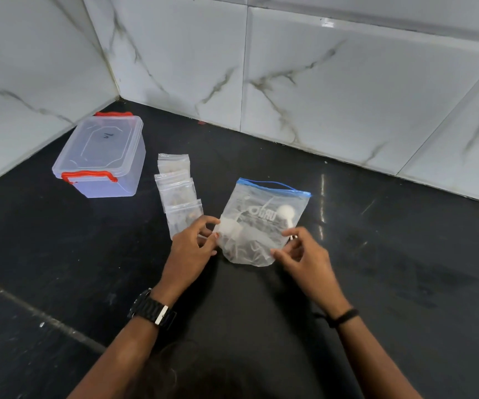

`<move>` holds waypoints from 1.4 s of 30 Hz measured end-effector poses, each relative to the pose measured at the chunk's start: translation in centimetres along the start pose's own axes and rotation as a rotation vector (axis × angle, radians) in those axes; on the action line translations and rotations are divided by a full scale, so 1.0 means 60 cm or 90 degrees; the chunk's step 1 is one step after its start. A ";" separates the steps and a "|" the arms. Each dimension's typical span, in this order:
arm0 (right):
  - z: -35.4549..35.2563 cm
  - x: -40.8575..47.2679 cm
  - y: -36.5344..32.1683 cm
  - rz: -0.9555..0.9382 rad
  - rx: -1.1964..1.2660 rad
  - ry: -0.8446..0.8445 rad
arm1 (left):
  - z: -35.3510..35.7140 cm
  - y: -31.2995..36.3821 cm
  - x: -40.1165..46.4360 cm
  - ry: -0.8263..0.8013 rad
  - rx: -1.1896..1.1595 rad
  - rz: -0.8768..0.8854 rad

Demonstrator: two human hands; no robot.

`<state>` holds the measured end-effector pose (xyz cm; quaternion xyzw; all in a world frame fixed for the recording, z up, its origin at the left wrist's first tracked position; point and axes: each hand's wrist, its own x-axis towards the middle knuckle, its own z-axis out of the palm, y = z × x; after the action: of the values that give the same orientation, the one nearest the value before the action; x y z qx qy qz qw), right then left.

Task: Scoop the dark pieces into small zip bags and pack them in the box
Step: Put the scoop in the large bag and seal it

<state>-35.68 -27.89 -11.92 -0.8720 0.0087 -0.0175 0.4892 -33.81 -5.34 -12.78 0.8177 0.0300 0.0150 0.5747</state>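
Observation:
A large clear zip bag (pixel 264 217) with a blue seal lies on the black counter, dark pieces at its near end and a white scoop (pixel 286 213) inside. My left hand (pixel 193 247) touches the bag's near left corner with its fingertips. My right hand (pixel 301 251) pinches the bag's near right edge. Left of the big bag, a row of three small zip bags (pixel 179 190) lies flat, each with brownish pieces inside. The clear box (pixel 101 156) with red latches stands at the far left, lid closed.
The black counter (pixel 376 254) meets white marble-tiled walls (pixel 304 82) in a corner behind the box. A seam runs across the counter at the near left. A watch is on my left wrist, a dark band on my right.

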 end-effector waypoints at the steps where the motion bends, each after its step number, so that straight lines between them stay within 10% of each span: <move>1: 0.005 -0.012 0.005 0.001 -0.003 -0.001 | 0.004 0.000 -0.001 0.016 0.006 0.009; 14: 0.045 -0.016 0.025 -0.063 -0.113 0.174 | 0.021 -0.010 -0.008 0.094 0.152 0.064; 34: 0.004 0.008 0.058 0.038 0.050 0.109 | 0.039 -0.015 -0.006 0.056 -0.157 -0.148; 42: -0.007 0.009 0.041 0.263 0.502 0.063 | 0.039 -0.024 -0.008 0.071 -0.201 -0.174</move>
<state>-35.13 -29.57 -13.79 -0.5972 0.1987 0.0372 0.7762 -34.20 -7.06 -14.94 0.7036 0.1698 -0.0135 0.6899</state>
